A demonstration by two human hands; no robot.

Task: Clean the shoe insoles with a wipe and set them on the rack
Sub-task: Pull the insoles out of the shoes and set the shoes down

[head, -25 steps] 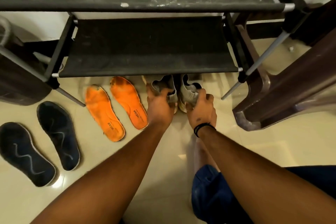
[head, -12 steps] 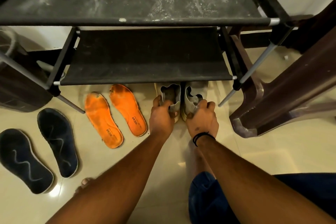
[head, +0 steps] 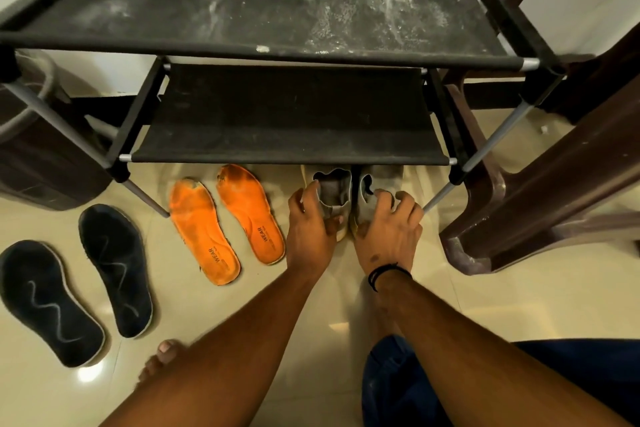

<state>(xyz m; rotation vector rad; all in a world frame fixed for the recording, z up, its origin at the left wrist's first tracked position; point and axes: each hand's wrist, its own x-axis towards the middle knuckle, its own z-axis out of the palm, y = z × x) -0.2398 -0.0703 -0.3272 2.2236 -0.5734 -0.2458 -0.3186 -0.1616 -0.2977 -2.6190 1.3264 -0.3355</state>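
Note:
Two grey shoes stand side by side on the floor under the front edge of the black rack's lower shelf (head: 287,121). My left hand (head: 311,229) grips the heel of the left shoe (head: 334,189). My right hand (head: 389,225) grips the heel of the right shoe (head: 369,199). Two orange insoles (head: 202,229) (head: 251,211) lie on the floor to the left of my hands. Two dark blue insoles (head: 116,267) (head: 46,302) lie farther left. No wipe is in view.
The rack's dusty top shelf (head: 263,7) spans the upper frame. A brown plastic chair (head: 540,204) stands close on the right. A dark bin (head: 38,152) sits at the left. My bare toes (head: 162,354) and blue shorts (head: 415,388) are at the bottom.
Both hands have pulled the pair of shoes a little toward me from under the shelf, keeping hold of the heels. The view has tilted up, showing more of the top shelf.

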